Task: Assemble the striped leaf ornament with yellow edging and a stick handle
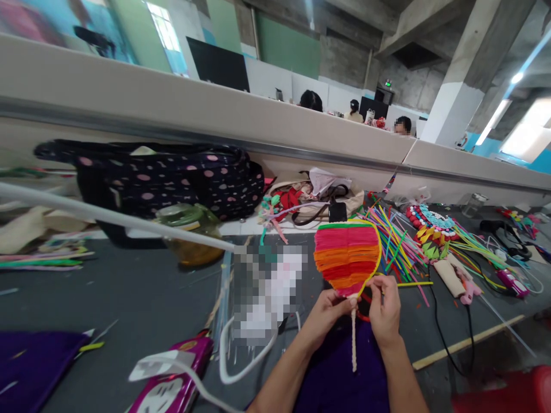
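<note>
A dark grey worktable (142, 298) fills the lower view, strewn with craft scraps, and behind it runs a long pale partition wall (181, 109) with a metal rail along it. Beyond that wall the room is bare concrete, with a thick pillar (462, 74), green and blue painted panels, strip lights to the right, and several people seated at a far desk. Near the middle of the table, both hands meet at the bottom tip of a heart-shaped fan (346, 258) built of pink, orange and red bands with a yellow and green edge; it stands upright just above the table. The left hand (329, 307) is pinched shut on the fan's lower point from the left, and the right hand (384, 307) is closed on the same point from the right, fingers curled over the edge. A white twisted cord (353, 344) hangs straight down from the tip between the wrists, over purple cloth (340, 378). Just behind the fan lies a loose heap of coloured sticks (396, 241). To the left stand a dark spotted bag (172, 178) and a green-lidded jar (189, 235); a black cable (439, 327) trails at right
</note>
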{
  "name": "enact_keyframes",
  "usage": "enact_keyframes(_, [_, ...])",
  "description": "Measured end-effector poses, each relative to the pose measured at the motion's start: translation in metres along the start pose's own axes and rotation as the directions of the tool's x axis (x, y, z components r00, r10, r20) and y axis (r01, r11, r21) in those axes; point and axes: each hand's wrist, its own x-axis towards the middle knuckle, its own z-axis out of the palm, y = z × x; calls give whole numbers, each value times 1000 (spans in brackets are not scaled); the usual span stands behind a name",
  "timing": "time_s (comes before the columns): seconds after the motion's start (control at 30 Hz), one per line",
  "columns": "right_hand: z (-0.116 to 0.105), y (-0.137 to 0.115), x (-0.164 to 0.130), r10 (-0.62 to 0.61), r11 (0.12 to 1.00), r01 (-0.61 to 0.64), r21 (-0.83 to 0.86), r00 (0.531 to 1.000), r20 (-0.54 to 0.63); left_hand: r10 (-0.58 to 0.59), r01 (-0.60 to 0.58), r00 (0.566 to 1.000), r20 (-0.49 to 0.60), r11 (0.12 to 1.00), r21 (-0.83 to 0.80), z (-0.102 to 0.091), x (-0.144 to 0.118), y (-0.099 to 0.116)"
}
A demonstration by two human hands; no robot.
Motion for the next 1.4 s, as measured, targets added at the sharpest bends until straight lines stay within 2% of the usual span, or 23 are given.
enact_keyframes(0.1, [0, 3, -2, 68, 995, -66, 81, 997, -21, -5, 5, 1000, -23, 1000, 12, 0, 1, -2])
enact_keyframes(0.23, [-1, 8, 0, 181, 969, -152, 197, 974, -138, -9, 10, 1000, -18, 999, 37, -1, 0, -4])
enact_keyframes(0.37, [-4, 14, 10, 225, 956, -173, 235, 950, -216, 4, -5, 1000, 4, 998, 70, -1, 0, -4])
enact_keyframes(0.7, [-2, 22, 16, 192, 962, -158, 223, 971, -143, 5, -7, 1000, 31, 998, 62, 1, -1, -1])
enact_keyframes(1.07, [0, 16, 19, 267, 920, -210, 330, 954, -136, 7, -12, 996, 84, 998, 61, 2, -1, 0])
enact_keyframes(1.27, [1, 17, 18, 301, 901, -245, 359, 947, -109, -4, -1, 997, 77, 997, 74, 0, -1, -2])
enact_keyframes(1.4, [0, 16, 18, 325, 885, -274, 375, 942, -79, -3, 0, 999, 35, 997, 78, -1, 1, -8])
